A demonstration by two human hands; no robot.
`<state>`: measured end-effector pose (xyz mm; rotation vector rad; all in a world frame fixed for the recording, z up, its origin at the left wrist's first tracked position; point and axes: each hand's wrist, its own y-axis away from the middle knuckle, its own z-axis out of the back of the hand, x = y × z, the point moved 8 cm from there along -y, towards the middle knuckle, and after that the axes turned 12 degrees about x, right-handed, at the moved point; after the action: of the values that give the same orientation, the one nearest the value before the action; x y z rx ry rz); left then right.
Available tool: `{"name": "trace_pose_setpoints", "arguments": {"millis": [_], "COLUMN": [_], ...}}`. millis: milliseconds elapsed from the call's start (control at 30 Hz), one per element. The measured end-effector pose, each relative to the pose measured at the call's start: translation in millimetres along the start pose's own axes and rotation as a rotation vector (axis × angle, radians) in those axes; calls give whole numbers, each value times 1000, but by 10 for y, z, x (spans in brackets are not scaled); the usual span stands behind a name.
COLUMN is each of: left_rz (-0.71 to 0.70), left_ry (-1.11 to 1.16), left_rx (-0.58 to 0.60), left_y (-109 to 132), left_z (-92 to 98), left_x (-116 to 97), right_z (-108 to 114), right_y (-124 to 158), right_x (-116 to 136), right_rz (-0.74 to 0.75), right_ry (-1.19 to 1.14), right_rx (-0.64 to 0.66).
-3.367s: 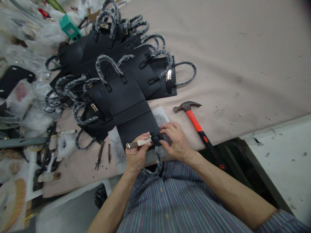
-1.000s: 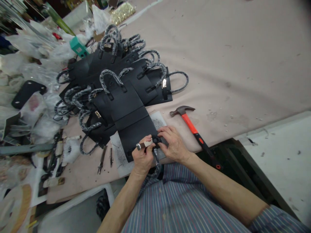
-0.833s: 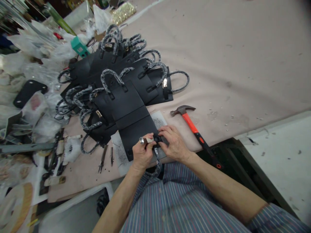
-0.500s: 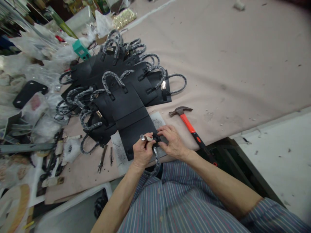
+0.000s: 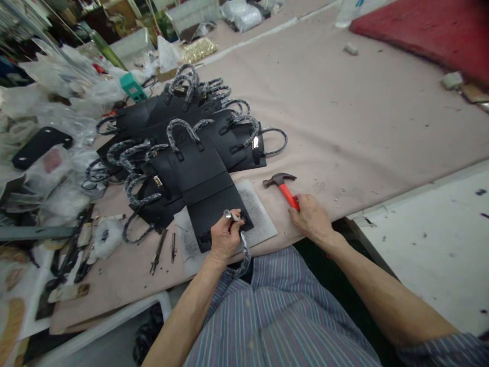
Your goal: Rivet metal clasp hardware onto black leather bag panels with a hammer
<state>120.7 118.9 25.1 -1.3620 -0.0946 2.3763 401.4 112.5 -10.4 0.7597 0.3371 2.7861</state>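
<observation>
A black leather bag panel (image 5: 212,196) lies across a white board (image 5: 263,214), its lower edge towards me. One plastic-wrapped handle (image 5: 245,255) hangs off that edge onto my lap. At the panel's lower right corner, my left hand (image 5: 226,235) is closed round a short punch (image 5: 230,215) with a shiny metal top; its lower tip is hidden by the fingers. To the right, the fingers of my right hand (image 5: 311,216) are closed around the handle of a claw hammer (image 5: 287,192), which lies on the table with its head pointing away from me.
More black bag panels (image 5: 153,112) with wrapped handles are piled beyond the board. Slim metal tools (image 5: 158,253) lie to its left. Plastic bags (image 5: 64,188) crowd the left side. A white bin (image 5: 114,331) stands below the table edge, and a red slab (image 5: 424,38) lies at far right.
My right hand has left the panel's corner and moved right onto the hammer's handle. My left hand stays at the corner with the punch. The view has shifted slightly.
</observation>
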Motion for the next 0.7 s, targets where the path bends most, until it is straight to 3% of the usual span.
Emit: {"name": "trace_pose_setpoints", "arguments": {"millis": [100,200,267,367,467,567,633,700], "left_rz": [31,31,22,27,44,47,45,51], "left_ry": [-14,-18,-13,3,15,14,14,19], "left_rx": [-19,-25,-12,18,32,34,35,33], "left_y": [11,15,12,8,10,18,26,35], "left_z": [6,7,-2,-22,-34,-37,-41,-44], "left_x": [39,60,63,66,70,78,94,123], "right_z": [-110,-245,-225,-72,369,872,998,1019], "right_y": [-18,72,149,301,447,678,822,897], "right_x": [-30,161,284,459,772,1209,1435,1561], "right_rz": [-213,-290,-276,-240,21,395,542,602], "right_ry": [-522,-941,-981,-995,-838,-393,-80,152], "right_rx": [274,530,567,509,328,89,30,70]}}
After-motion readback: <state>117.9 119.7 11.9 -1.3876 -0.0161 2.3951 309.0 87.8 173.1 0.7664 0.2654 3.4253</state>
